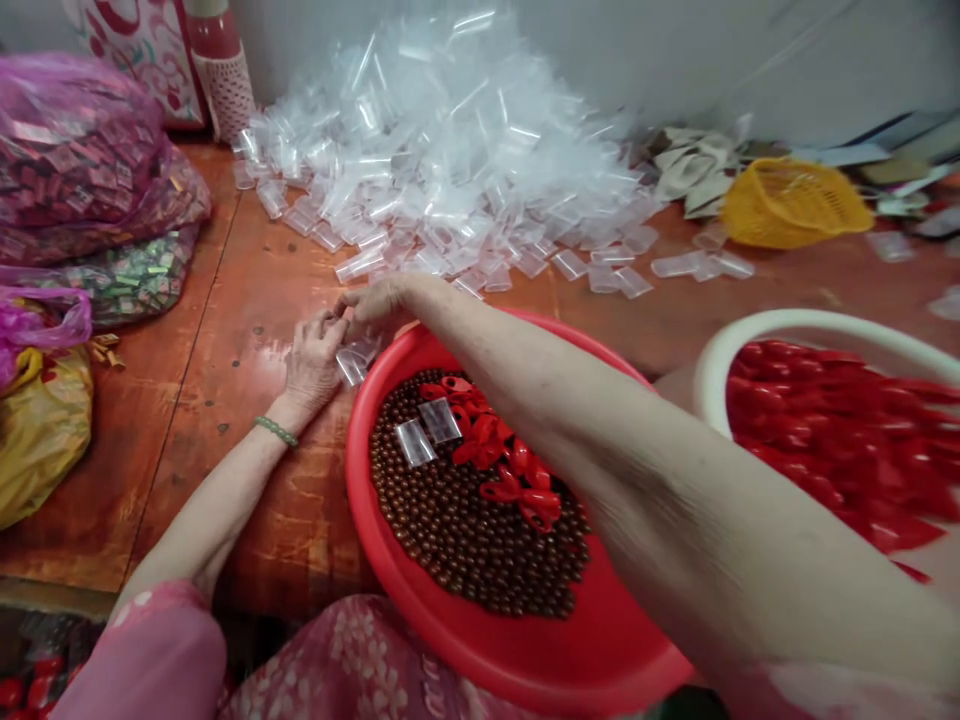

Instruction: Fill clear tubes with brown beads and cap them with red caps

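Observation:
My left hand (313,360), with a green bead bracelet (276,431) at the wrist, rests on the wooden table, its fingers curled. Reaching across the red basin (360,470), my right hand (381,300) brings its bent fingertips against those of the left. Whatever is pinched between them is too small or hidden to make out. Clear plastic sleeves (352,364) lie just beside the hands, at the basin's rim. Inside the basin are many brown beads (480,540), red plastic clips (487,440) and two clear sleeves (415,442). My right forearm hides part of the basin.
A big heap of clear sleeves (450,150) covers the table's back. On the right stand a pale tub (712,385) of red plastic pieces (832,430) and a yellow basket (795,205). Filled plastic bags (82,160) and a cup in a knitted cover (225,90) are on the left.

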Demonstrator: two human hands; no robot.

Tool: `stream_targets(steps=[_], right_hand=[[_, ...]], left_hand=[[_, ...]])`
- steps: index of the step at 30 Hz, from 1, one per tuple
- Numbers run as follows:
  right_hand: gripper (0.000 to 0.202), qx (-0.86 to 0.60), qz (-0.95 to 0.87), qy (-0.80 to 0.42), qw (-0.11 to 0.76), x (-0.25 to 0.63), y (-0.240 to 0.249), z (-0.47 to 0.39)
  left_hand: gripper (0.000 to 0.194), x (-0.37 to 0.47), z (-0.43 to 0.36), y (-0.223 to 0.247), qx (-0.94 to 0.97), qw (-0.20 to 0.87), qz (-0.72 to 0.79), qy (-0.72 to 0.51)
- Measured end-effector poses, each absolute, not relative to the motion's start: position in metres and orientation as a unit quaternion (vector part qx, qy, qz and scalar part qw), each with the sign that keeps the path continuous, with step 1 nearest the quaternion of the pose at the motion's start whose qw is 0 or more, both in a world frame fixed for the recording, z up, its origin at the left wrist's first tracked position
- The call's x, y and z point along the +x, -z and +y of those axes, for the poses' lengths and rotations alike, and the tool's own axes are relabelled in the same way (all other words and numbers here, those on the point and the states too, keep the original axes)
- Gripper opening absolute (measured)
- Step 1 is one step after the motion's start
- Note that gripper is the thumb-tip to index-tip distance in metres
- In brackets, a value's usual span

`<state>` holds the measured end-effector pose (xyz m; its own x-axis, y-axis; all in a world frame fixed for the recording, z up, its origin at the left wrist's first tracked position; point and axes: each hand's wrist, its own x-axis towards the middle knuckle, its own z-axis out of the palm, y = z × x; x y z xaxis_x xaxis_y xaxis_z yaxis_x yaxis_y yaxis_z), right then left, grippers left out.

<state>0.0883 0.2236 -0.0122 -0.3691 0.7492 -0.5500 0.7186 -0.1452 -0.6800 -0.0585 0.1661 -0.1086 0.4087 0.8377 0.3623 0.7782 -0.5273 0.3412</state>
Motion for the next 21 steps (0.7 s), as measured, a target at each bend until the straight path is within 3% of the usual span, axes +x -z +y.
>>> stream_targets(steps=[6, 9, 12, 17, 21], right_hand=[[0.031, -0.524, -0.595, -0.603, 0.089, 0.098, -0.022, 0.213], [0.032, -0.476, -0.596, -0.623, 0.175, 0.115, -0.051, 0.186], [0.04, -0.466, -0.625, -0.596, 0.195, 0.141, -0.066, 0.145], [0.042, -0.499, -0.597, -0.601, 0.184, 0.181, -0.041, 0.086], [0.039, -0.537, -0.654, -0.502, 0.178, 0.197, -0.014, 0.075]], left_hand=[[0.021, -0.061, 0.191, 0.055, 0.817, 0.06, 0.479, -0.315], [0.02, -0.05, 0.173, 0.009, 0.819, 0.041, 0.463, -0.336], [0.024, -0.028, 0.137, -0.022, 0.848, 0.04, 0.446, -0.285], [0.03, 0.003, 0.09, -0.019, 0.905, 0.101, 0.373, -0.177], [0.04, 0.005, 0.087, -0.003, 0.948, 0.133, 0.256, -0.138]])
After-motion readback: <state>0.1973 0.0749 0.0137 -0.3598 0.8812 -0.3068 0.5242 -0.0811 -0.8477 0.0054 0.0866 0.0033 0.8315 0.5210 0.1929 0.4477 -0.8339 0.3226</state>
